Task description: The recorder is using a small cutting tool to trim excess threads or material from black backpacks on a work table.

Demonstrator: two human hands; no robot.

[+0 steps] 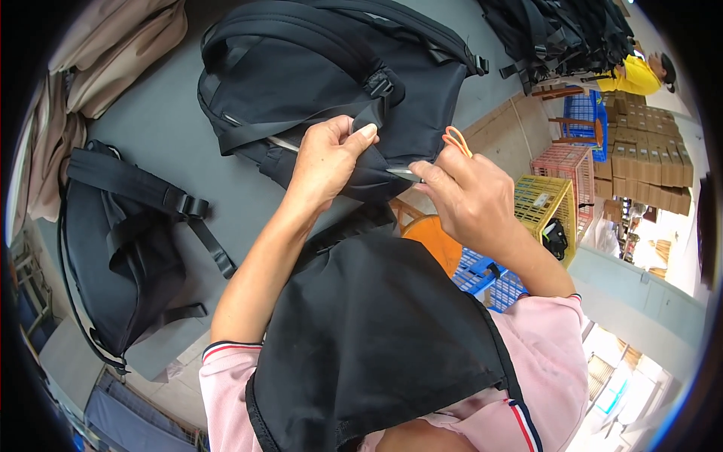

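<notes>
A black backpack [301, 83] lies on the grey table in front of me, its padded shoulder straps and buckles uppermost. Between the thumb and fingers of my left hand [329, 154] is pinched a black webbing strap [370, 114] of this bag. My right hand [471, 192] is closed around a pair of scissors [456, 142] with orange handle loops. Their metal blades point left, close against the bag's lower right part, near my left hand. Whether the blades touch a thread or the fabric I cannot make out.
Another black backpack [124, 248] rests at the left of the grey table [162, 113]. Beige bags [124, 53] hang over the far left; black bags [561, 34] are heaped far right. An orange stool [435, 239], a yellow crate [544, 203] and stacked cartons [648, 154] stand right.
</notes>
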